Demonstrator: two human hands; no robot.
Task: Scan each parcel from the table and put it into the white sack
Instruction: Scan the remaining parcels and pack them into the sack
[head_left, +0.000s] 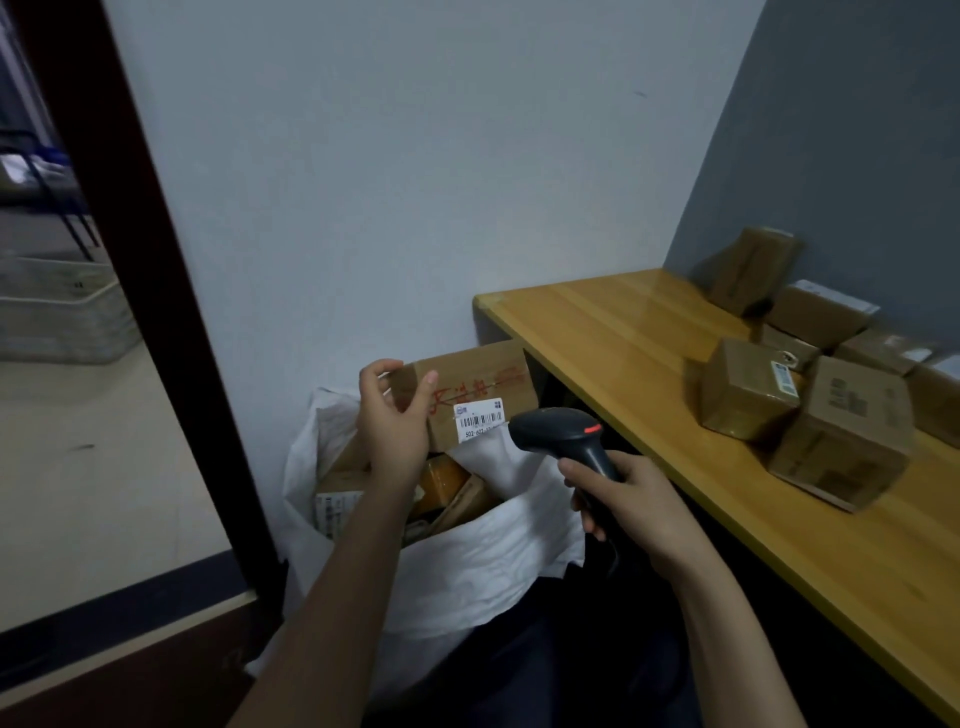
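Above white sack (457, 561) | left hand (395, 421) grips cardboard parcel (472, 395) | right hand (639, 504) grips scanner (561, 434)

A dark door frame (130, 260) is running diagonally down the left, meeting a pale wall (415, 182). A grey wall (857, 130) is adjoining that wall at the right-hand corner. Beyond the frame, pale stacked crates (62, 312) are sitting on a light floor (104, 467), with thin dark legs (67, 208) standing behind them; what they are supporting is too blurred to identify.
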